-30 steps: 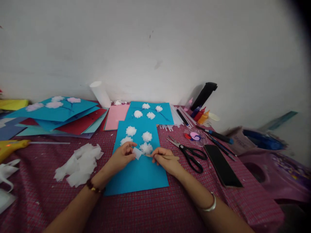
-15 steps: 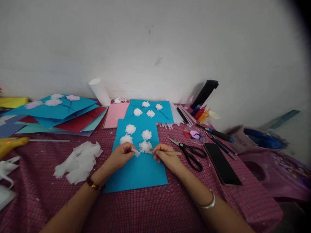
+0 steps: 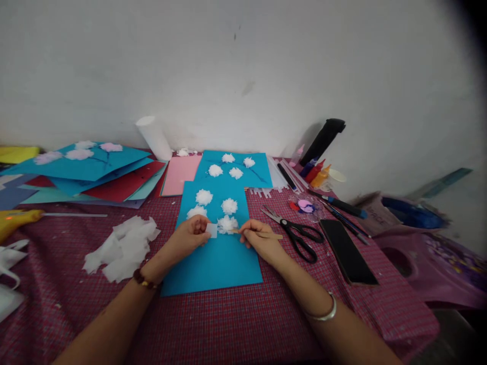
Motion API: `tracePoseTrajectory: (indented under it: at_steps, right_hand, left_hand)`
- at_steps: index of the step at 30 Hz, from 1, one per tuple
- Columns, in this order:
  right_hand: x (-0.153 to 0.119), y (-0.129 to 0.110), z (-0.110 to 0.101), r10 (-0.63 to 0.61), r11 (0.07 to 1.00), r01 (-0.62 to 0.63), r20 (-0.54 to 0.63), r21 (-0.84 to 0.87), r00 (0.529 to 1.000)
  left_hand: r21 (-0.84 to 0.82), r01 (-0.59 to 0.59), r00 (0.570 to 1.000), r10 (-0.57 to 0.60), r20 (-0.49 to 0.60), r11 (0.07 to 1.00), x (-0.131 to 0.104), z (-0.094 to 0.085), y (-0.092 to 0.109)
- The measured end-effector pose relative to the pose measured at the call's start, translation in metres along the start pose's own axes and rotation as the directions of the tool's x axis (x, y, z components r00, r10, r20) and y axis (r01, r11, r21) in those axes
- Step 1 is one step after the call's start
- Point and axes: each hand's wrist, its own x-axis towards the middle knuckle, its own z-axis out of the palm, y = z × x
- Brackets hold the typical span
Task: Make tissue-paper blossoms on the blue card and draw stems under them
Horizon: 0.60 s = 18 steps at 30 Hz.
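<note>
My left hand (image 3: 193, 234) pinches a small square of white tissue paper (image 3: 212, 230) above a blue sheet of paper (image 3: 216, 266). Between the fingers of my right hand (image 3: 258, 238) is a thin wooden stick (image 3: 271, 235); its tip meets the edge of a white tissue flower (image 3: 227, 224). Other fluffy white flowers (image 3: 204, 197) stand on the same sheet, one partly behind my left hand. To the left of the sheet lies a pile of white tissue pieces (image 3: 124, 248).
Scissors (image 3: 292, 230) and a phone (image 3: 348, 252) lie on the right, with paint bottles (image 3: 317, 175) behind. A second blue sheet with flowers (image 3: 239, 185) lies at the back. Stacked coloured papers (image 3: 110, 185) and a yellow glue gun (image 3: 19, 223) occupy the left side.
The tissue square in my left hand has turned so that it faces me flatter. My right hand keeps the stick at the same flower. The view has tilted slightly.
</note>
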Motion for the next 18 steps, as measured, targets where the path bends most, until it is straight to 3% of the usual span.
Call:
tracePoseTrajectory:
  at_steps: [7,10,14,18]
  right_hand:
    - [0.0,-0.004,0.001,-0.001,1.0,0.001,-0.016,-0.006,1.0]
    - [0.0,-0.008,0.001,0.011,1.0,-0.012,-0.022,-0.017,1.0]
    - [-0.001,-0.008,0.002,0.013,1.0,-0.013,-0.018,0.008,1.0]
    - [0.001,-0.004,0.003,-0.009,0.997,0.01,-0.014,0.082,1.0]
  left_hand:
    - [0.108,-0.025,0.986,0.007,0.165,0.994,-0.004,-0.005,0.023]
    - [0.261,-0.132,0.968,0.068,0.241,0.956,0.002,0.003,0.032]
    - [0.404,-0.206,0.977,0.168,0.128,0.891,0.013,0.018,0.024]
    - [0.329,-0.197,0.98,0.18,0.082,0.924,0.017,0.025,0.009]
